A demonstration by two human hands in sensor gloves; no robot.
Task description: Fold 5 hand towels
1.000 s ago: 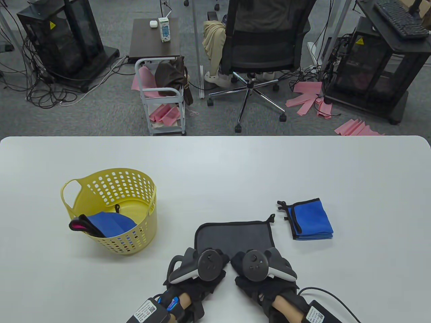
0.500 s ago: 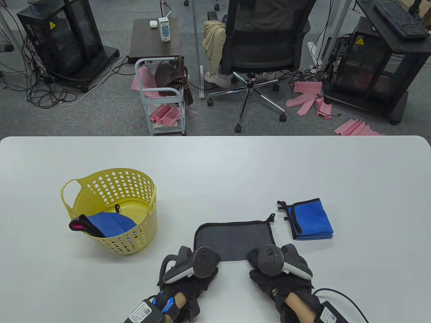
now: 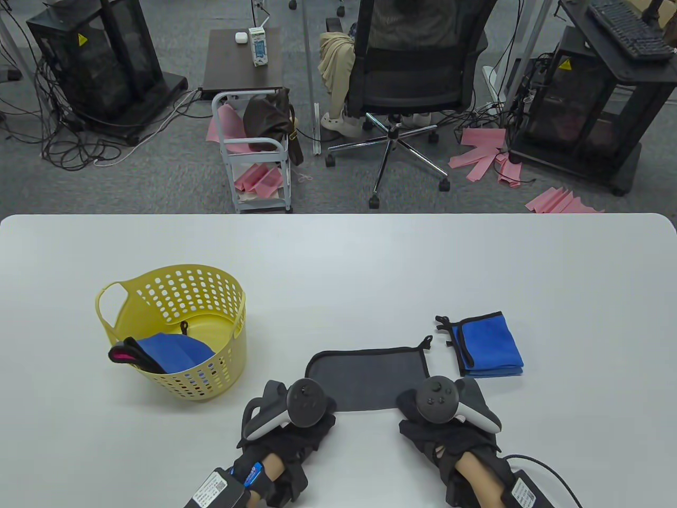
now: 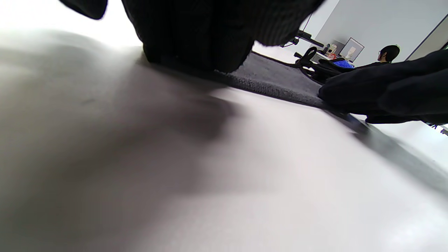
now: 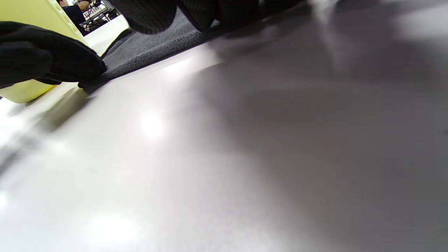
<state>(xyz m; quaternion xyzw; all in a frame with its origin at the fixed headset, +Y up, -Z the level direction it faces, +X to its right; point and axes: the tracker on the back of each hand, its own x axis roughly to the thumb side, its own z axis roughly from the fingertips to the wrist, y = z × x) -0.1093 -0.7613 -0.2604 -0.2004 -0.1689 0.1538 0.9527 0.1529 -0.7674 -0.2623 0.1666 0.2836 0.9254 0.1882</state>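
A grey hand towel (image 3: 367,378) with black trim lies folded flat near the table's front edge. My left hand (image 3: 317,418) rests on its near left corner, fingers (image 4: 196,35) pressed down on the cloth (image 4: 273,77). On the near right corner lies my right hand (image 3: 412,413), its fingers (image 5: 196,10) flat on the towel (image 5: 154,49). Trackers hide most of both hands from above. A folded blue towel (image 3: 489,344) lies to the right. More towels, one blue (image 3: 174,352), sit in the yellow basket (image 3: 174,275).
The yellow basket stands on the left half of the white table (image 3: 370,264). Beyond the far edge are an office chair (image 3: 412,79) with a seated person, a small cart (image 3: 254,153) and black racks.
Both hands have slid apart along the grey towel's near edge, from its middle out to the two near corners. The towel itself has stayed in place.
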